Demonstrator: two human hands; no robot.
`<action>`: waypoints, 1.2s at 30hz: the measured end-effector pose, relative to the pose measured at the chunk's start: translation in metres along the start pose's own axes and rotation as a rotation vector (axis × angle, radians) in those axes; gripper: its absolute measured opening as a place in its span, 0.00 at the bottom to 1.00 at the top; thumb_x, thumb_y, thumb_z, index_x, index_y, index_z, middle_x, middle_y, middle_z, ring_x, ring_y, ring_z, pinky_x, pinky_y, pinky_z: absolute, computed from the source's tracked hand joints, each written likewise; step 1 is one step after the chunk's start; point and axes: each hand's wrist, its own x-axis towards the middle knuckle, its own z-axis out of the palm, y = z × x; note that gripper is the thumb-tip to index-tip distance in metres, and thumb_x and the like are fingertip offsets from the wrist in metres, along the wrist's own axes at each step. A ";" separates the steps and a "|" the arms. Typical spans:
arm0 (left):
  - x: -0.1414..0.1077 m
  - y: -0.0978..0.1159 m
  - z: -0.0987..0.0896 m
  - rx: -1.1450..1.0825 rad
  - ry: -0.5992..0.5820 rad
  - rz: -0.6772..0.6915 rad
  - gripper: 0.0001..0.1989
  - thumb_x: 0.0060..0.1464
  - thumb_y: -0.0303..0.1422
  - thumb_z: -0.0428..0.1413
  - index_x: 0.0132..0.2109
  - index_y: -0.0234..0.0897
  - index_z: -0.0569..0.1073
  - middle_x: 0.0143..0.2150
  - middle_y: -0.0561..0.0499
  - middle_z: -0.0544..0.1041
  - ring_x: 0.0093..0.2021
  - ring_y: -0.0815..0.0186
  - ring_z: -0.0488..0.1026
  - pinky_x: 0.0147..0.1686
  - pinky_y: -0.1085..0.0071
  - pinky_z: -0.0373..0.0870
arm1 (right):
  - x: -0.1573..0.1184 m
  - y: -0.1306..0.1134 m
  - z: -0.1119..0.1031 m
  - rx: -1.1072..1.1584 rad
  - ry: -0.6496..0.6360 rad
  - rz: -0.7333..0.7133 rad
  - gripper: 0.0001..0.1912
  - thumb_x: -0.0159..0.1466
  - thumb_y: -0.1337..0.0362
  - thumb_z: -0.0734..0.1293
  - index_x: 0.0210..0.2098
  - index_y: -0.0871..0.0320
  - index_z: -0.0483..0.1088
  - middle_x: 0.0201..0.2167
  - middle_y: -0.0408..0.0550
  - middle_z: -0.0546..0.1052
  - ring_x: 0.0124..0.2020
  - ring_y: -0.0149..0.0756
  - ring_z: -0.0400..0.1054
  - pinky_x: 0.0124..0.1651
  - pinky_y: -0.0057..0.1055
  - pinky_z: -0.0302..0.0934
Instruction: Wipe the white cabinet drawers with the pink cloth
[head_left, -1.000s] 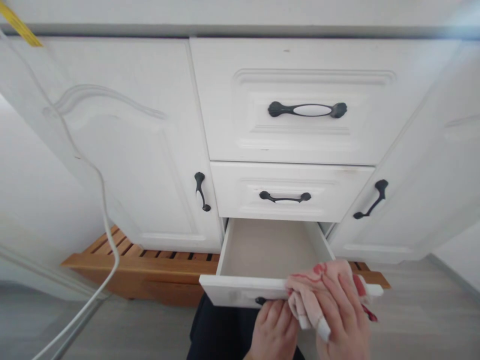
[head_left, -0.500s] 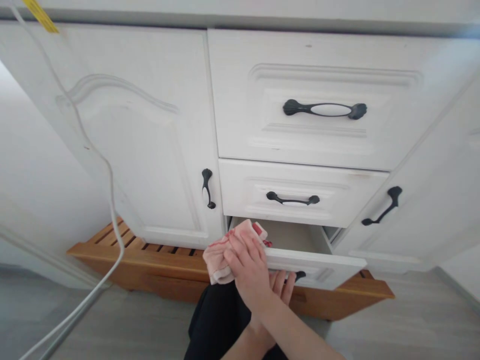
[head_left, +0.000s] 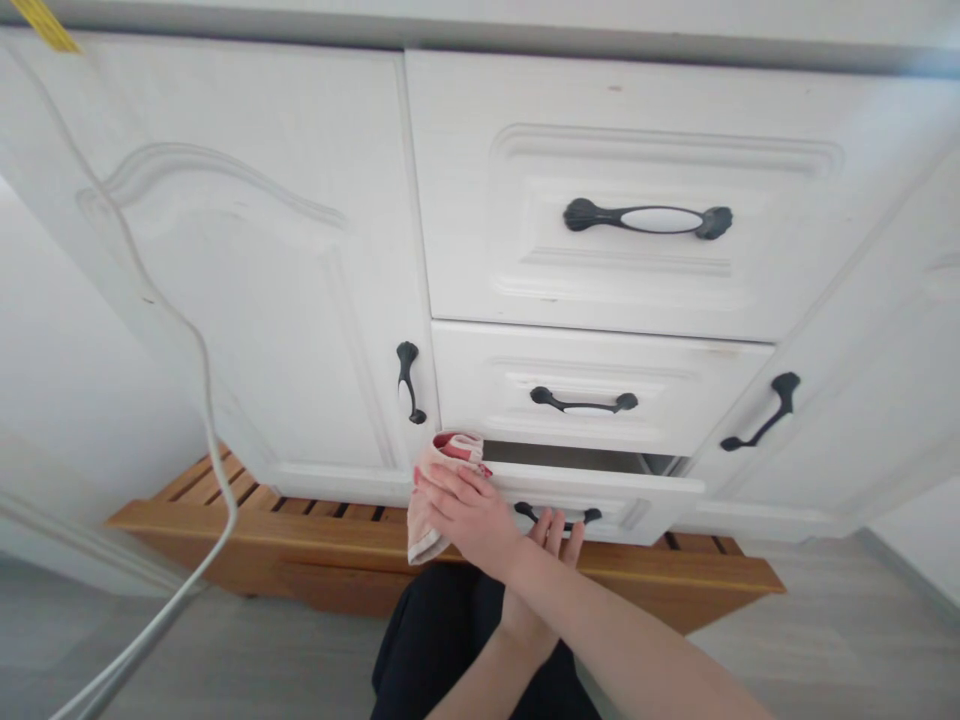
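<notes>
Pink-and-red cloth (head_left: 433, 492) is bunched under your right hand (head_left: 465, 512), which has crossed over to the left corner of the bottom drawer (head_left: 600, 497), with the fingers laid flat and close together, pressing the cloth against the corner of the drawer front beside the left cabinet door (head_left: 285, 330). To do this wipe well, I'd judge you should keep the palm flat so the cloth stays spread on the painted wood, and run it along the top edge rather than dabbing, since a loose fold hangs below your hand and could slip free. Just to the right, your left hand (head_left: 551, 540) reaches up under the drawer's black handle (head_left: 559, 517), fingers curled around it from below; a steady grip there keeps the drawer from sliding while you press. Compared with a second ago, the drawer has gone from pulled well out to nearly shut, showing only a narrow dark gap, and the cloth has travelled from the drawer's right front edge to its left corner.
</notes>
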 end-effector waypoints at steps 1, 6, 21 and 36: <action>0.002 -0.001 0.003 0.006 0.007 -0.001 0.24 0.69 0.43 0.44 0.68 0.47 0.65 0.66 0.50 0.71 0.67 0.60 0.63 0.65 0.59 0.55 | 0.001 0.001 0.005 0.005 -0.045 -0.040 0.13 0.72 0.65 0.62 0.53 0.58 0.72 0.67 0.47 0.69 0.74 0.39 0.48 0.74 0.40 0.53; 0.011 -0.012 0.017 0.049 0.007 0.041 0.26 0.70 0.39 0.43 0.72 0.44 0.59 0.70 0.49 0.66 0.69 0.61 0.61 0.67 0.61 0.55 | 0.001 0.006 0.024 0.093 -0.193 -0.083 0.16 0.73 0.70 0.56 0.41 0.59 0.75 0.58 0.50 0.76 0.70 0.36 0.57 0.68 0.34 0.57; 0.007 -0.015 0.005 -0.050 -0.156 -0.057 0.25 0.60 0.31 0.53 0.64 0.41 0.70 0.60 0.48 0.77 0.56 0.61 0.74 0.56 0.63 0.71 | -0.064 0.070 -0.047 0.166 -0.207 0.216 0.16 0.70 0.69 0.62 0.54 0.52 0.72 0.53 0.46 0.79 0.60 0.37 0.66 0.67 0.42 0.57; -0.183 -0.005 -0.006 -0.157 -0.300 -0.253 0.37 0.57 0.32 0.56 0.72 0.44 0.58 0.66 0.40 0.71 0.63 0.53 0.73 0.50 0.63 0.80 | -0.256 0.114 -0.116 -0.357 -0.095 0.582 0.12 0.62 0.72 0.65 0.44 0.54 0.72 0.43 0.50 0.78 0.48 0.45 0.66 0.54 0.44 0.57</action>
